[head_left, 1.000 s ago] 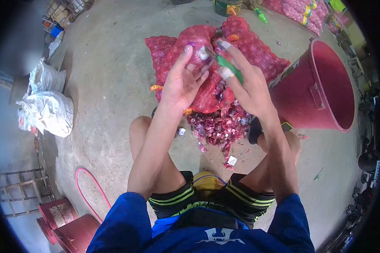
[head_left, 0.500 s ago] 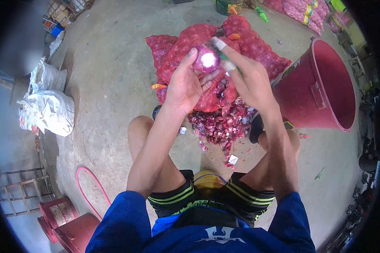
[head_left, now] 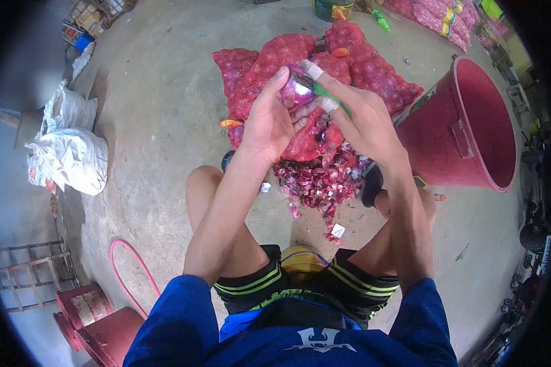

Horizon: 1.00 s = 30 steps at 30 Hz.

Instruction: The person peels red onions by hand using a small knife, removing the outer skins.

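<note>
Purple and glossy, a round onion (head_left: 298, 89) sits raised above the floor, cupped in the left hand (head_left: 269, 122), whose fingers curl around its lower side. The right hand (head_left: 361, 119) is clenched on a green-handled knife (head_left: 332, 99), its taped fingertips pressed against the onion's top. Directly beneath lie red mesh sacks (head_left: 349, 67), bulging and knobbly, and a loose heap of papery purple peelings (head_left: 324, 180) between the person's bare knees. A smooth red plastic bucket (head_left: 465, 131) lies tilted just beside the right forearm, its rim open. Bare grey concrete floor (head_left: 159, 110) spreads wide to the left, as far as crumpled white bags (head_left: 70, 156).
</note>
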Available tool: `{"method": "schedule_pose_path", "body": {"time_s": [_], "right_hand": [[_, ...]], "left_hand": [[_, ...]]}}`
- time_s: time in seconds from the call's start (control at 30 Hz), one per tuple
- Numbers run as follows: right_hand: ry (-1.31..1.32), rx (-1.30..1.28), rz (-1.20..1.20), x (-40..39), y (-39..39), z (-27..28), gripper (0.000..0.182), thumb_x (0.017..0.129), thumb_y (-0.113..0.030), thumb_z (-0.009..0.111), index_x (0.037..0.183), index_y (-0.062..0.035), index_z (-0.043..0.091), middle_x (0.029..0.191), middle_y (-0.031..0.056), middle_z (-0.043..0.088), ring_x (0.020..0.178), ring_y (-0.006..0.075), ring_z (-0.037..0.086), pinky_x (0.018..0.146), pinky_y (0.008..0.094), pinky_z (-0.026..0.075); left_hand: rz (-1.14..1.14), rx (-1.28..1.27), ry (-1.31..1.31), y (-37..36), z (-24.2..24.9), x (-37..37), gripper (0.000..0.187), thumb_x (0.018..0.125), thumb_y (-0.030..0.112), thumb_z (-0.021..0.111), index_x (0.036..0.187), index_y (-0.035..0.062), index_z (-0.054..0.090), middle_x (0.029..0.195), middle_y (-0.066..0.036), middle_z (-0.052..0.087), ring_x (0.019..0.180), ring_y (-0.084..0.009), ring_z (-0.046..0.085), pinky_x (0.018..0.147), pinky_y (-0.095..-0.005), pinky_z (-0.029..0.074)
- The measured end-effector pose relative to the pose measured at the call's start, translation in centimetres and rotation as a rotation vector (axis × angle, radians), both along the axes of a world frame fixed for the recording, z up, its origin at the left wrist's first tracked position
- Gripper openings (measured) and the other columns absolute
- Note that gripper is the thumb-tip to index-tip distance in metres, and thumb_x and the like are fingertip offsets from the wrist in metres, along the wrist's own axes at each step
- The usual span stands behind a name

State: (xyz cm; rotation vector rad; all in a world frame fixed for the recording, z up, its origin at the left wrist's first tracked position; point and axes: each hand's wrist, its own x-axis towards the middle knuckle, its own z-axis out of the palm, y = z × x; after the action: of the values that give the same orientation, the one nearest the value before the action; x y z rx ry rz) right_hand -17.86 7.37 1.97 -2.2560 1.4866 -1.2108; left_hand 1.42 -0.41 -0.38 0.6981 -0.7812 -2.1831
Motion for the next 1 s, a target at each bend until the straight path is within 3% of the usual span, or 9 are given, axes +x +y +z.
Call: {"method": "schedule_pose_path", "body": {"time_s": [0.2,0.27,0.3,0.37,0.47,0.63,0.73,0.83,1.0], "right_hand": [[0.053,-0.074,-0.101,0.4,-0.8,-0.7,0.048,0.103,-0.014,0.064,0.151,-0.0163,0.064,0.095,0.0188,0.074,0.084,0.0417,0.07,0.072,0.0477,0.057],[-0.115,-0.147,-0.062,0.7,-1.2,-1.1,0.045,0.106,-0.014,0.062,0.15,-0.0151,0.065,0.092,0.018,0.074,0.074,0.0298,0.071,0.071,0.0413,0.057],[-0.113,-0.148,-0.062,0.6,-1.1,-0.9,0.045,0.106,-0.014,0.062,0.15,-0.0151,0.065,0.092,0.018,0.074,0.074,0.0298,0.071,0.071,0.0413,0.057],[-0.432,0.151,-0.147,0.6,-0.8,-0.2,0.043,0.109,-0.015,0.06,0.151,-0.0123,0.065,0.09,0.0179,0.074,0.068,0.0128,0.06,0.073,0.0354,0.055],[-0.364,0.127,-0.135,-1.1,-1.3,-1.0,0.043,0.111,-0.016,0.057,0.153,-0.0097,0.062,0.089,0.0177,0.072,0.072,0.0071,0.049,0.075,0.0317,0.052],[-0.348,-0.06,-0.086,-0.9,-2.0,-2.5,0.043,0.112,-0.019,0.057,0.154,-0.0096,0.061,0.087,0.0065,0.064,0.075,0.0069,0.049,0.074,0.0284,0.049],[-0.507,0.203,-0.159,-0.9,-1.6,-1.6,0.043,0.112,-0.02,0.057,0.154,-0.0103,0.061,0.091,0.0051,0.066,0.078,0.0072,0.05,0.077,0.0284,0.05],[-0.507,0.336,-0.219,-2.6,-1.8,-1.6,0.048,0.113,-0.019,0.055,0.159,-0.0064,0.055,0.084,0.0011,0.064,0.074,0.0066,0.05,0.073,0.0268,0.048],[-0.6,0.389,-0.015,-2.3,-0.6,-0.6,0.057,0.114,-0.022,0.052,0.166,-0.0046,0.041,0.083,0.0002,0.061,0.074,0.0076,0.054,0.069,0.0255,0.045]], "left_hand": [[-0.002,0.024,0.015,-0.4,-0.5,-0.2,0.052,0.096,0.062,0.073,0.126,0.0197,0.07,0.112,0.002,0.075,0.101,-0.0178,0.07,0.081,-0.0295,0.048],[-0.001,0.025,0.017,-0.6,-0.8,-0.1,0.053,0.095,0.061,0.074,0.127,0.0187,0.07,0.112,0.001,0.075,0.101,-0.018,0.071,0.08,-0.0297,0.05],[-0.016,-0.002,0.045,-0.7,-1.1,-0.2,0.049,0.099,0.057,0.071,0.129,0.019,0.068,0.116,-0.001,0.074,0.1,-0.0202,0.071,0.082,-0.0326,0.051],[-0.026,-0.029,0.075,-0.5,-1.1,0.0,0.045,0.102,0.053,0.069,0.132,0.0193,0.067,0.12,-0.003,0.073,0.099,-0.0223,0.071,0.083,-0.0356,0.053],[-0.057,-0.066,0.143,0.2,-0.9,-0.2,0.047,0.101,0.044,0.071,0.139,0.0174,0.063,0.126,-0.005,0.073,0.111,-0.0252,0.071,0.091,-0.0367,0.054],[-0.067,-0.132,0.316,-0.5,-1.7,0.4,0.056,0.097,0.013,0.075,0.15,0.0116,0.055,0.146,-0.008,0.064,0.131,-0.0218,0.063,0.111,-0.0416,0.052],[-0.11,-0.431,0.37,-0.2,-1.2,0.7,0.059,0.097,0.005,0.073,0.152,0.0105,0.053,0.151,-0.01,0.06,0.136,-0.0233,0.062,0.12,-0.0434,0.048],[-0.12,-0.475,0.309,0.1,-0.4,1.1,0.072,0.1,0.016,0.073,0.164,0.0118,0.04,0.159,-0.01,0.052,0.137,-0.0311,0.061,0.122,-0.0497,0.044],[-0.097,-0.273,0.25,-0.4,0.4,1.2,0.068,0.104,0.015,0.071,0.165,0.0097,0.04,0.153,-0.009,0.058,0.137,-0.0256,0.061,0.119,-0.0458,0.047]]}}
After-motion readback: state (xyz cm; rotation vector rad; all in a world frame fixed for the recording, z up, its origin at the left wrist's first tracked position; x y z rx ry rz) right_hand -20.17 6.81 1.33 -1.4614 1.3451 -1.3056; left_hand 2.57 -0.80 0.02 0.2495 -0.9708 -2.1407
